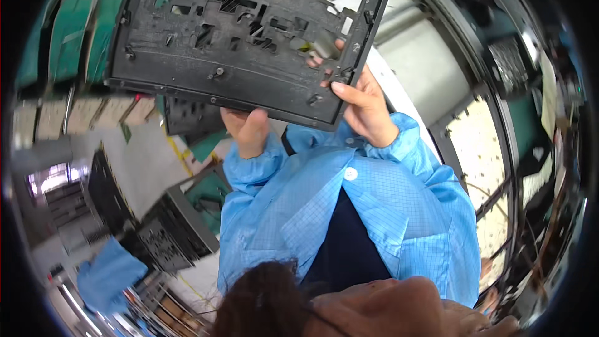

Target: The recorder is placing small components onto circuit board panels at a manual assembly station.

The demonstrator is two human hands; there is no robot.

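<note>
A large black soldering pallet (181,56), with a raised rim, many odd-shaped cutouts and small screw-like clips, is held up tilted before my chest. My right hand (371,109) grips its near right corner. The thumb presses on top, and fingertips show through the cutouts from underneath. At the near edge, left of the middle, my left hand (246,131) holds the pallet from below; its thumb shows beside the rim, while most of its fingers are hidden under the plate. Both arms are in blue checked sleeves.
Green panels or bins (72,31) stand at the far left. Below the held pallet is another dark plate (187,115). A similar black pallet (162,243) leans at lower left, near a blue cloth (109,274). Metal-framed equipment (430,56) runs along the right.
</note>
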